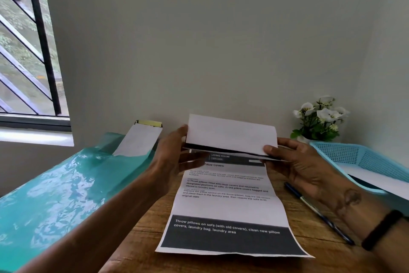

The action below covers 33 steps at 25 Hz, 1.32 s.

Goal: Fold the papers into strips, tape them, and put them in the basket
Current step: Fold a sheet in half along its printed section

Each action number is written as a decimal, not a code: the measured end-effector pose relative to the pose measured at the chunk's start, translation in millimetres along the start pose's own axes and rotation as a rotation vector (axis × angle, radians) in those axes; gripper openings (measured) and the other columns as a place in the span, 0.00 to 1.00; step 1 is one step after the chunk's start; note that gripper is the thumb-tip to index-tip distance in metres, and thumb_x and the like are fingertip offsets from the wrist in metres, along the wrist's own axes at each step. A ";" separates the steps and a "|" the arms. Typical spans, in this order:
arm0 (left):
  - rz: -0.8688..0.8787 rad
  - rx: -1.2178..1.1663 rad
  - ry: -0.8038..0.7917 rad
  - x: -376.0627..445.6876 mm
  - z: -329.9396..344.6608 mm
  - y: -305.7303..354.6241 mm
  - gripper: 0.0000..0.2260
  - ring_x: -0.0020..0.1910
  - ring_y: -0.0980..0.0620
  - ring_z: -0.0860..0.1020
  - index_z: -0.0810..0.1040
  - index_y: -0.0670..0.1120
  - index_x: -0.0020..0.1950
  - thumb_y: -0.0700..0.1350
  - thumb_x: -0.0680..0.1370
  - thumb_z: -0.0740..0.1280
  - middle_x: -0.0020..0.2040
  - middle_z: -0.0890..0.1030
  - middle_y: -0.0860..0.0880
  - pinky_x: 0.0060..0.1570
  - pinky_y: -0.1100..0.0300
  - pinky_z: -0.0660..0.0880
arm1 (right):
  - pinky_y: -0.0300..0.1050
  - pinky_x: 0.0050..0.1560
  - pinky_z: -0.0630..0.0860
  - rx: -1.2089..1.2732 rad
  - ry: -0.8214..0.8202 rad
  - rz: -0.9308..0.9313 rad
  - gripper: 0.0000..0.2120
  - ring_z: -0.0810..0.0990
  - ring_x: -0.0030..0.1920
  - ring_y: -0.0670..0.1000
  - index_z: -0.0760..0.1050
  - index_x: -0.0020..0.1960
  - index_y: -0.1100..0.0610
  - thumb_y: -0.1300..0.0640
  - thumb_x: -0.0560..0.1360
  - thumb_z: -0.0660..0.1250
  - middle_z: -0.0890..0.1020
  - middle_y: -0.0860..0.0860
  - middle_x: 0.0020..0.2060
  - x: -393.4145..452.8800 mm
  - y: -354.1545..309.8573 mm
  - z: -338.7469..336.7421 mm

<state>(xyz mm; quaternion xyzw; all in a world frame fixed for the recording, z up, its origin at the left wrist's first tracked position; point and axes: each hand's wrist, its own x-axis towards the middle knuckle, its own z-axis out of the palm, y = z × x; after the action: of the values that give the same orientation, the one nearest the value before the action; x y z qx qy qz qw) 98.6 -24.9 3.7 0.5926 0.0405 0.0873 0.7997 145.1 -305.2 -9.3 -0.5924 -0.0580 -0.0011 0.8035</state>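
Note:
A printed paper sheet (pixel 228 204) lies lengthwise on the wooden table (pixel 137 248), its far end lifted and bent back toward me as a white flap (pixel 230 133). My left hand (pixel 174 153) pinches the flap's left edge. My right hand (pixel 296 162) grips the right end of the fold. A light blue perforated basket (pixel 345 153) stands at the right with a white sheet (pixel 376 182) inside it. A folded white strip (pixel 139 142) with yellowish tape at its far end leans at the back left.
A glossy teal surface (pixel 55 202) fills the left side. A dark pen (pixel 318 213) lies on the table under my right wrist. A small pot of white flowers (pixel 318 117) stands by the wall behind the basket. A barred window (pixel 24 51) is at upper left.

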 end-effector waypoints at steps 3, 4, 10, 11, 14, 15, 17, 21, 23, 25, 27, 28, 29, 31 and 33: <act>-0.051 0.071 -0.031 -1.6 0.7 -1.0 0.19 0.44 0.43 0.88 0.79 0.43 0.62 0.57 0.85 0.60 0.51 0.87 0.39 0.38 0.54 0.83 | 0.62 0.59 0.83 -0.082 0.046 -0.053 0.20 0.87 0.56 0.62 0.80 0.62 0.61 0.66 0.71 0.77 0.88 0.60 0.54 1.2 0.6 -1.7; -0.063 0.059 -0.027 -1.8 0.2 -0.8 0.21 0.41 0.44 0.88 0.79 0.42 0.62 0.58 0.85 0.60 0.48 0.87 0.39 0.36 0.55 0.83 | 0.61 0.57 0.84 -0.110 0.052 -0.067 0.19 0.88 0.54 0.62 0.80 0.61 0.60 0.66 0.72 0.77 0.88 0.59 0.53 0.6 0.3 -1.3; -0.144 -0.080 -0.045 -1.2 -1.8 1.6 0.26 0.39 0.43 0.88 0.77 0.40 0.65 0.63 0.83 0.61 0.52 0.85 0.36 0.35 0.54 0.85 | 0.47 0.44 0.87 -0.169 -0.020 -0.148 0.17 0.89 0.50 0.59 0.82 0.61 0.60 0.68 0.73 0.75 0.89 0.58 0.52 -3.0 0.7 4.7; -0.152 -0.106 -0.052 -1.3 -3.0 1.8 0.26 0.41 0.42 0.88 0.77 0.40 0.66 0.63 0.83 0.61 0.51 0.86 0.36 0.37 0.53 0.86 | 0.47 0.45 0.87 -0.178 -0.030 -0.163 0.17 0.89 0.52 0.59 0.82 0.60 0.61 0.70 0.72 0.74 0.89 0.58 0.52 -3.3 1.9 5.3; -0.185 -0.167 -0.075 2.6 -7.1 0.8 0.26 0.44 0.39 0.88 0.76 0.40 0.65 0.62 0.82 0.64 0.47 0.88 0.37 0.43 0.50 0.86 | 0.45 0.47 0.86 -0.319 -0.025 -0.239 0.13 0.88 0.53 0.58 0.86 0.53 0.62 0.71 0.71 0.75 0.89 0.57 0.48 -4.5 5.0 6.2; -0.196 -0.189 -0.084 4.2 -8.1 1.5 0.27 0.46 0.39 0.88 0.76 0.40 0.65 0.62 0.81 0.65 0.47 0.87 0.36 0.45 0.48 0.86 | 0.42 0.47 0.85 -0.401 -0.025 -0.270 0.12 0.88 0.52 0.56 0.87 0.51 0.60 0.71 0.71 0.76 0.90 0.54 0.47 -5.3 4.7 7.0; -0.206 -0.229 -0.083 7.0 -8.4 3.5 0.25 0.49 0.38 0.86 0.78 0.39 0.61 0.60 0.78 0.71 0.48 0.86 0.37 0.49 0.45 0.85 | 0.37 0.52 0.83 -0.518 -0.042 -0.303 0.13 0.87 0.54 0.47 0.88 0.51 0.56 0.70 0.70 0.77 0.90 0.47 0.49 -7.1 2.8 8.2; -0.185 -0.173 -0.076 4.5 -6.9 4.5 0.13 0.50 0.41 0.85 0.83 0.36 0.55 0.39 0.73 0.78 0.53 0.84 0.36 0.48 0.47 0.86 | 0.46 0.59 0.83 -0.478 -0.041 -0.260 0.13 0.86 0.57 0.47 0.89 0.52 0.54 0.69 0.73 0.75 0.89 0.45 0.53 -2.2 1.7 6.5; -0.187 -0.114 -0.078 4.8 -6.0 0.2 0.14 0.52 0.41 0.85 0.84 0.36 0.57 0.34 0.72 0.77 0.56 0.86 0.36 0.44 0.51 0.86 | 0.52 0.61 0.82 -0.399 -0.015 -0.197 0.14 0.87 0.57 0.53 0.88 0.52 0.55 0.71 0.76 0.70 0.89 0.50 0.54 0.2 2.3 5.5; -0.180 -0.056 -0.101 6.8 -6.4 -2.7 0.14 0.49 0.43 0.85 0.85 0.38 0.57 0.33 0.72 0.77 0.52 0.87 0.39 0.42 0.54 0.86 | 0.51 0.58 0.84 -0.278 0.002 -0.139 0.17 0.87 0.56 0.56 0.88 0.53 0.59 0.74 0.78 0.63 0.88 0.56 0.55 0.6 1.3 7.3; -0.117 0.025 -0.127 9.8 -6.9 -4.4 0.14 0.47 0.45 0.85 0.84 0.40 0.58 0.34 0.73 0.77 0.51 0.88 0.40 0.47 0.53 0.85 | 0.48 0.48 0.86 -0.057 -0.007 -0.056 0.17 0.87 0.54 0.57 0.86 0.56 0.63 0.71 0.81 0.59 0.88 0.59 0.55 -1.8 -4.6 8.6; -0.066 0.070 -0.128 11.1 -8.0 -5.0 0.14 0.46 0.46 0.85 0.84 0.41 0.58 0.34 0.73 0.77 0.51 0.88 0.41 0.49 0.53 0.84 | 0.48 0.45 0.87 0.050 -0.015 -0.015 0.16 0.87 0.53 0.57 0.85 0.58 0.64 0.67 0.81 0.58 0.87 0.60 0.55 -3.2 -8.2 8.1; -0.011 0.116 -0.125 12.0 -9.0 -4.8 0.14 0.46 0.47 0.85 0.84 0.42 0.58 0.35 0.73 0.77 0.51 0.88 0.42 0.47 0.54 0.84 | 0.49 0.44 0.86 0.118 -0.022 0.011 0.16 0.86 0.52 0.56 0.84 0.60 0.63 0.63 0.82 0.58 0.87 0.60 0.55 -4.1 -11.0 6.4; 0.094 0.225 -0.113 12.6 -12.2 -4.9 0.13 0.48 0.48 0.86 0.85 0.45 0.57 0.37 0.73 0.78 0.51 0.89 0.45 0.41 0.60 0.81 | 0.50 0.46 0.83 0.092 -0.022 0.022 0.16 0.85 0.51 0.56 0.84 0.60 0.61 0.54 0.82 0.62 0.87 0.59 0.55 -5.1 -12.0 3.7; 0.172 0.321 -0.104 11.0 -12.0 -5.4 0.11 0.50 0.48 0.86 0.86 0.48 0.54 0.41 0.73 0.79 0.51 0.89 0.47 0.40 0.63 0.79 | 0.50 0.46 0.81 -0.114 -0.012 -0.026 0.15 0.86 0.50 0.56 0.85 0.59 0.59 0.50 0.78 0.72 0.88 0.58 0.53 -4.9 -8.3 1.2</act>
<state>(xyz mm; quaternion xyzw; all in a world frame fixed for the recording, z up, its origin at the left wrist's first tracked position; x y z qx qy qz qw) 107.9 -13.1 -4.6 0.7176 -0.0383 0.1171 0.6855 139.5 -306.8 -1.5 -0.6365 -0.0702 -0.0111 0.7680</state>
